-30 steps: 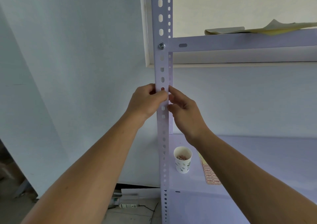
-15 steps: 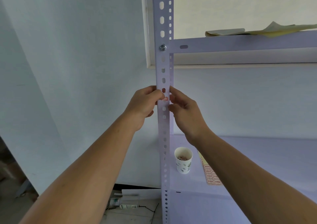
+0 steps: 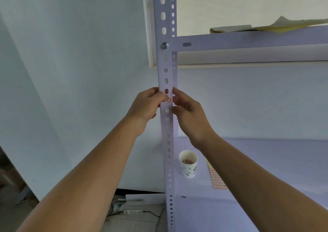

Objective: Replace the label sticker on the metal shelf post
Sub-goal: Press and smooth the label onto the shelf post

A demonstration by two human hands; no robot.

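Left hand (image 3: 147,105) is closed in a pinch: thumb and forefinger tips meet on the front face of the shelf post (image 3: 166,72), nipping the edge of the label sticker (image 3: 168,99). The other fingers are curled in behind. Only a small red-and-white corner of the sticker shows, just past the left fingertips. It lies against the post face and looks partly lifted. Can't tell whether this is the old label or the new one.

Right hand (image 3: 190,112) is on the opposite side of the post, level with the left. Forefinger and thumb touch the post's right edge, one above the sticker and one below it, with the remaining fingers curled. It reads as a light grip on the flange. Likely purpose is to brace the post and frame the spot so the pinching hand has something to work against.

Judgement: this is the peel or seat step at the label position, and the replacement isn't complete.

Supplies sit below the right wrist on the lower shelf (image 3: 266,160). There's a paper cup (image 3: 188,163) with pinkish scraps inside, and just right of it a sticker sheet (image 3: 217,178) partly hidden by the forearm. Both are within an easy drop of the right hand, which is probably why they're parked there.

Bolt (image 3: 165,45) is well above both hands.

Risk: with so small a pinch area, the label could tear or fold on itself.
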